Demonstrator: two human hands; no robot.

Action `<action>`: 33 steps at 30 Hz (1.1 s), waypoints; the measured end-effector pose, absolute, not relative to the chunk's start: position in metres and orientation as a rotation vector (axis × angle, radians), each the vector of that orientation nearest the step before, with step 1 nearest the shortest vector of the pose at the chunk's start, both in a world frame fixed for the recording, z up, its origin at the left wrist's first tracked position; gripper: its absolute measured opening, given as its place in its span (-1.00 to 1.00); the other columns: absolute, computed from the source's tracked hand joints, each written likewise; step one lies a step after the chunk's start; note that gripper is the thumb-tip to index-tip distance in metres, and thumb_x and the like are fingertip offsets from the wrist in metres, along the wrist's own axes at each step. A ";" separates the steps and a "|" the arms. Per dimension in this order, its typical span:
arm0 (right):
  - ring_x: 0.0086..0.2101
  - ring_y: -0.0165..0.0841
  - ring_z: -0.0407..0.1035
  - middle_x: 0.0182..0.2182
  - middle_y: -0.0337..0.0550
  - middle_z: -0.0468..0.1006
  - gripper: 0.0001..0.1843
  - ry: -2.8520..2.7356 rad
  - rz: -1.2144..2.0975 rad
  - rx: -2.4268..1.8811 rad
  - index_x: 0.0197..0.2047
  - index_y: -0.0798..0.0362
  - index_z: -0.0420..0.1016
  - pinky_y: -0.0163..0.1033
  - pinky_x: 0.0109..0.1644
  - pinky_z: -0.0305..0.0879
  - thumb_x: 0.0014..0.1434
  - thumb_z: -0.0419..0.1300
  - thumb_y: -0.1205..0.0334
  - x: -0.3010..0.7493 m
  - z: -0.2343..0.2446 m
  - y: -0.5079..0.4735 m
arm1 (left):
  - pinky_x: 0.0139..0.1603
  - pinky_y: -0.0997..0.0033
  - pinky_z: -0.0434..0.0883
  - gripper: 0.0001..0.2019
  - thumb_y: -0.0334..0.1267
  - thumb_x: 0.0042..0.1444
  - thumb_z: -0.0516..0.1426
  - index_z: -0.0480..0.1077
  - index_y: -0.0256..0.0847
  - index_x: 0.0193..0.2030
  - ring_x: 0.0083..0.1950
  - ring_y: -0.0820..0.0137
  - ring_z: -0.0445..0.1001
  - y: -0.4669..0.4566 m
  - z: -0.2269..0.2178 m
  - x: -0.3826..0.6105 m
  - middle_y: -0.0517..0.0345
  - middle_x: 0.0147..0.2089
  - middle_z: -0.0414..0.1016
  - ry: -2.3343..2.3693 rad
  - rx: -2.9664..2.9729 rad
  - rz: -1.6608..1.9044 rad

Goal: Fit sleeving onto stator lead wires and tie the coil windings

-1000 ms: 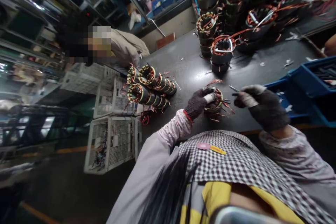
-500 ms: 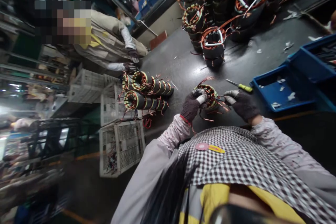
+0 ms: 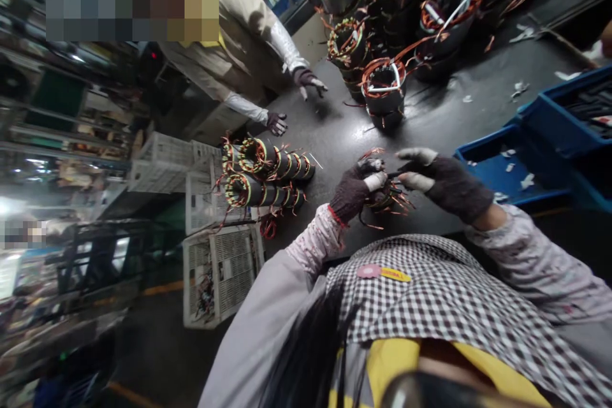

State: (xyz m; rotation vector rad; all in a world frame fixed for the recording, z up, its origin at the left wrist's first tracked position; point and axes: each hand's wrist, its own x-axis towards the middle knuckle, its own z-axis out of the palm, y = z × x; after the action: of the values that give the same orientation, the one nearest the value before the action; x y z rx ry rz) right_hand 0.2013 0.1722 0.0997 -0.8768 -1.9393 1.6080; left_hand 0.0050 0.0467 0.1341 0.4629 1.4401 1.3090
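Note:
A wound motor stator point(image 3: 386, 200) with copper wire ends sits on the dark table in front of me, partly covered by my hands. My left hand point(image 3: 351, 190), in a dark glove with pale fingertips, is closed on the stator's near-left rim, its thumb across the top. On the other side, my right hand point(image 3: 444, 186) reaches toward the same stator with thumb and forefinger apart. A small dark piece shows between the two hands; what it is and which hand bears it is unclear.
Several stators point(image 3: 273, 172) lie on their sides at left, and others point(image 3: 385, 86) stand stacked behind. Blue bins point(image 3: 516, 166) stand at right, with white scraps near. Pale crates point(image 3: 222, 268) are beyond the left table edge. A co-worker's gloved hands point(image 3: 310, 81) reach over the table.
My right hand has opened its fingers and moved over the place where the yellow-handled screwdriver lay, now out of sight. The co-worker's hands have left the lying stators and spread apart.

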 end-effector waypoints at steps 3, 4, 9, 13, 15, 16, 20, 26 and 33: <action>-0.22 -0.16 0.63 -0.18 -0.06 0.76 -0.55 -1.976 1.673 -0.802 -0.05 -0.04 0.75 0.02 -0.02 0.66 0.30 0.35 -0.24 0.194 0.098 0.176 | -0.05 0.23 0.62 -0.49 -0.09 -0.08 0.59 0.56 -0.20 -0.06 -0.18 0.29 0.66 0.047 0.131 0.004 0.07 -0.11 0.72 1.407 0.409 1.273; -0.26 -0.18 0.61 -0.22 -0.06 0.75 -0.54 -1.927 1.672 -0.864 -0.05 -0.03 0.74 0.01 -0.06 0.65 0.31 0.34 -0.25 0.195 0.089 0.178 | -0.05 0.23 0.62 -0.48 -0.09 -0.08 0.59 0.55 -0.19 -0.04 -0.18 0.30 0.67 0.044 0.130 0.002 0.05 -0.07 0.73 1.415 0.371 1.297; -0.37 -0.18 0.54 -0.40 -0.17 0.69 -0.65 -1.957 1.610 -1.135 -0.13 -0.08 0.72 0.09 -0.06 0.61 0.22 0.33 -0.15 0.213 0.013 0.184 | 0.09 0.12 0.65 -0.38 -0.11 -0.14 0.59 0.54 -0.15 0.06 0.00 0.17 0.74 0.022 0.125 -0.011 -0.05 0.12 0.74 1.420 0.218 1.428; -0.20 -0.11 0.62 -0.25 -0.12 0.78 -0.75 -2.091 1.509 -1.120 -0.23 -0.10 0.73 0.10 0.08 0.59 0.19 0.35 -0.06 0.214 -0.028 0.178 | -0.12 0.21 0.65 -0.39 -0.09 -0.18 0.61 0.52 -0.17 -0.02 -0.17 0.22 0.72 0.020 0.117 -0.012 0.04 -0.09 0.75 1.537 0.184 1.415; -0.17 -0.10 0.62 -0.23 -0.11 0.80 -0.77 -2.102 1.509 -1.110 -0.24 -0.11 0.74 0.08 0.07 0.59 0.19 0.33 -0.04 0.210 -0.037 0.175 | -0.21 0.29 0.63 -0.41 -0.09 -0.21 0.62 0.51 -0.17 -0.08 -0.27 0.29 0.69 0.022 0.113 -0.010 0.13 -0.21 0.72 1.602 0.170 1.433; -0.17 -0.10 0.62 -0.23 -0.12 0.80 -0.77 -2.094 1.527 -1.106 -0.24 -0.11 0.74 0.07 0.06 0.59 0.19 0.33 -0.03 0.208 -0.040 0.173 | -0.24 0.31 0.62 -0.41 -0.10 -0.23 0.62 0.50 -0.17 -0.10 -0.30 0.31 0.69 0.023 0.111 -0.008 0.17 -0.24 0.70 1.627 0.164 1.443; -0.23 -0.16 0.61 -0.26 -0.12 0.78 -0.75 -1.982 1.704 -1.106 -0.21 -0.07 0.73 0.01 -0.02 0.60 0.22 0.31 -0.02 0.191 -0.048 0.161 | -0.30 0.38 0.60 -0.39 -0.10 -0.27 0.63 0.49 -0.17 -0.13 -0.33 0.34 0.68 0.026 0.108 0.000 0.24 -0.31 0.67 1.681 0.162 1.466; -0.15 -0.12 0.62 -0.17 -0.01 0.80 -0.86 -2.198 1.706 -1.084 -0.19 -0.03 0.71 0.03 0.12 0.57 0.27 0.29 0.18 0.179 -0.037 0.169 | -0.34 0.39 0.59 -0.40 -0.06 -0.27 0.64 0.49 -0.18 -0.16 -0.36 0.36 0.66 0.031 0.115 -0.001 0.22 -0.31 0.68 1.693 0.248 1.405; -0.03 -0.09 0.64 -0.01 0.04 0.76 -0.49 -1.848 1.524 -0.899 0.23 0.01 0.66 0.09 0.19 0.59 0.38 0.33 -0.13 0.194 0.051 0.181 | -0.10 0.31 0.66 -0.46 -0.09 -0.11 0.63 0.53 -0.13 -0.07 -0.26 0.38 0.69 0.058 0.126 0.007 0.24 -0.21 0.70 1.540 0.410 1.480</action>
State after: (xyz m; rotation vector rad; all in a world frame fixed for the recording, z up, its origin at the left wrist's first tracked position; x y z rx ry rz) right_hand 0.1939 0.1811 0.0512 -0.8992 -1.8476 1.5241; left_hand 0.0071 0.0581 0.1260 0.4100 1.5400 1.4801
